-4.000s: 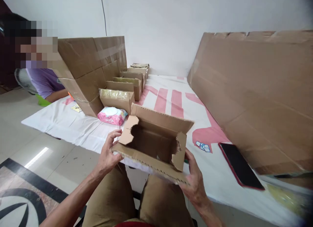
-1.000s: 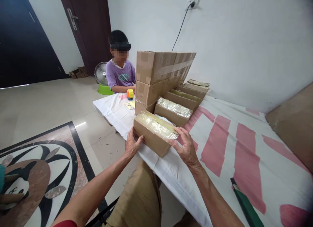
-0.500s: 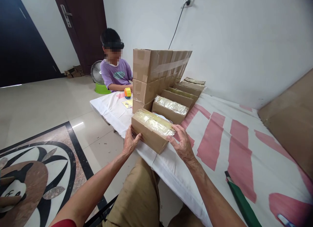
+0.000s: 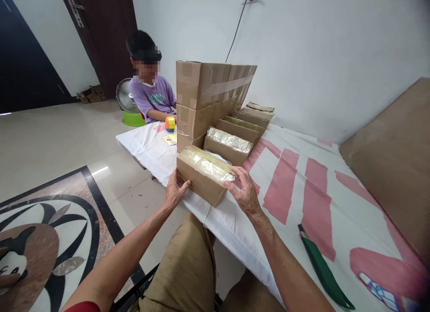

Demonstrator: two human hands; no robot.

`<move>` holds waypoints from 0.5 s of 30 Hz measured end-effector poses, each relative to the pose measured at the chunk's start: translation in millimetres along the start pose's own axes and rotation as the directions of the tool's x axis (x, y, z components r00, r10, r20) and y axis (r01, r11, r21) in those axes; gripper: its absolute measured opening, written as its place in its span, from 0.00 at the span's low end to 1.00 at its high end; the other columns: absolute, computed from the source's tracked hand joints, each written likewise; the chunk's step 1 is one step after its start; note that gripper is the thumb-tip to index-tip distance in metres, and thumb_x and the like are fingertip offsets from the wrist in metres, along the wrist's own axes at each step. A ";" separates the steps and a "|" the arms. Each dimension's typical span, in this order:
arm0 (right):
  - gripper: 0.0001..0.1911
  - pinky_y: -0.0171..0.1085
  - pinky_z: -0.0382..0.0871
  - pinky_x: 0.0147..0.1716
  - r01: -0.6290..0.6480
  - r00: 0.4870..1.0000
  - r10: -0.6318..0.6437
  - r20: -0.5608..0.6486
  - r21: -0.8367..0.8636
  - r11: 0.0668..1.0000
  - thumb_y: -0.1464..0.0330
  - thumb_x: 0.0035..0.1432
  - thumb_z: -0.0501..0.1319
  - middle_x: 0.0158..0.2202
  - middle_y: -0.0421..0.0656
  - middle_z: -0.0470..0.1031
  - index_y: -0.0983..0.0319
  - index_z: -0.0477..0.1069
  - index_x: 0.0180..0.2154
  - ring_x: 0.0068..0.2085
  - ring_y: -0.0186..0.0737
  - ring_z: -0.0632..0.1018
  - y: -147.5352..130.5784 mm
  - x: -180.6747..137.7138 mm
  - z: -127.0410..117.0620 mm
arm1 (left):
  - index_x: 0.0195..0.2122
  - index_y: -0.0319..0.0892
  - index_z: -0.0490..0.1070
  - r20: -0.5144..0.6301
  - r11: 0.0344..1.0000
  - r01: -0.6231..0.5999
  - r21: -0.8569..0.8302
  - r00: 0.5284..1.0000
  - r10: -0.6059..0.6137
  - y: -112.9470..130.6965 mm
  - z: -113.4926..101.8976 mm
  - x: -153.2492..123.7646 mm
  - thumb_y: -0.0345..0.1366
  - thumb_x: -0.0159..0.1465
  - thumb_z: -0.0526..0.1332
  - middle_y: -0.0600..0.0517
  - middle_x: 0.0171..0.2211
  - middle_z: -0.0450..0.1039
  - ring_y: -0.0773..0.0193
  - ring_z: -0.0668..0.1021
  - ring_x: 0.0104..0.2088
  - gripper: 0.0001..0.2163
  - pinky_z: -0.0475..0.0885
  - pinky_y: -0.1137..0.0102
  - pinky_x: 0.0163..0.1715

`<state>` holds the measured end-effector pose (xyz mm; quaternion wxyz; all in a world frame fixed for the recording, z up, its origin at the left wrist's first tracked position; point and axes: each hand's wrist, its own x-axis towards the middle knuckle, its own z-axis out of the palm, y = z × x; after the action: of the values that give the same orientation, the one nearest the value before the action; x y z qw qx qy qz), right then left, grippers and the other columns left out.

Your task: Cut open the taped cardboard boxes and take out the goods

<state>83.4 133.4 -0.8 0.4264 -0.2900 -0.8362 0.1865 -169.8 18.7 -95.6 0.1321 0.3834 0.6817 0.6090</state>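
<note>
Cardboard box [image 4: 200, 179]: your left hand [image 4: 174, 191] and right hand [image 4: 246, 193] grasp opposite ends, likely to steady it; stacked boxes [image 4: 212, 89] stand beyond your left.

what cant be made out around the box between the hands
All in head view:
Inside of the brown rectangular cardboard box: hidden by its walls and shiny film.
Pale thing behind: mostly hidden by that box.
Hands of the purple-shirted co-worker: hidden by the stack of brown cardboard boxes.
Large brown cardboard panel: cut off by the right edge.
Print on yellow paper card: too small.
</note>
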 end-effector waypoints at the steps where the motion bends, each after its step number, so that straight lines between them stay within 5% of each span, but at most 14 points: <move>1: 0.32 0.55 0.67 0.64 -0.003 1.000 0.003 -0.007 0.000 1.000 0.45 0.66 0.58 0.62 0.54 0.73 0.60 0.70 0.61 0.63 0.55 0.74 0.1 0.1 0.5 | 0.71 0.44 0.59 0.001 1.000 0.000 0.004 1.000 0.000 0.3 0.0 0.3 0.49 0.58 0.72 0.39 0.65 0.70 0.45 0.75 0.63 0.42 0.69 0.48 0.65; 8: 0.33 0.59 0.62 0.68 -0.006 0.998 0.005 -0.061 -0.021 1.000 0.46 0.68 0.56 0.67 0.54 0.69 0.59 0.67 0.64 0.70 0.56 0.67 0.0 -13.1 -2.6 | 0.72 0.42 0.56 -0.040 0.998 -0.019 0.061 0.999 0.021 1.8 1.9 -6.4 0.49 0.61 0.70 0.36 0.69 0.65 0.41 0.69 0.69 0.42 0.65 0.46 0.68; 11: 0.30 0.59 0.63 0.67 -0.080 0.984 0.069 -0.166 -0.056 0.995 0.49 0.69 0.55 0.69 0.54 0.66 0.58 0.65 0.65 0.69 0.54 0.68 15.4 -31.0 -6.2 | 0.73 0.41 0.53 -0.106 0.976 -0.116 0.186 0.985 0.137 1.9 4.3 -25.3 0.49 0.61 0.70 0.33 0.73 0.54 0.39 0.57 0.75 0.44 0.57 0.44 0.72; 15: 0.29 0.58 0.68 0.62 -0.252 0.957 0.220 -0.190 -0.164 0.954 0.54 0.68 0.54 0.66 0.56 0.69 0.62 0.66 0.64 0.67 0.54 0.70 48.9 -59.5 0.1 | 0.74 0.44 0.51 -0.030 0.913 -0.296 0.280 0.948 0.316 3.8 13.9 -51.0 0.50 0.63 0.69 0.34 0.76 0.47 0.39 0.52 0.77 0.44 0.53 0.41 0.73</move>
<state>127.0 132.3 -64.2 0.4416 -0.4416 -0.7698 0.1319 -125.2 -6.2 -109.8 -0.0445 0.4767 0.6948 0.5367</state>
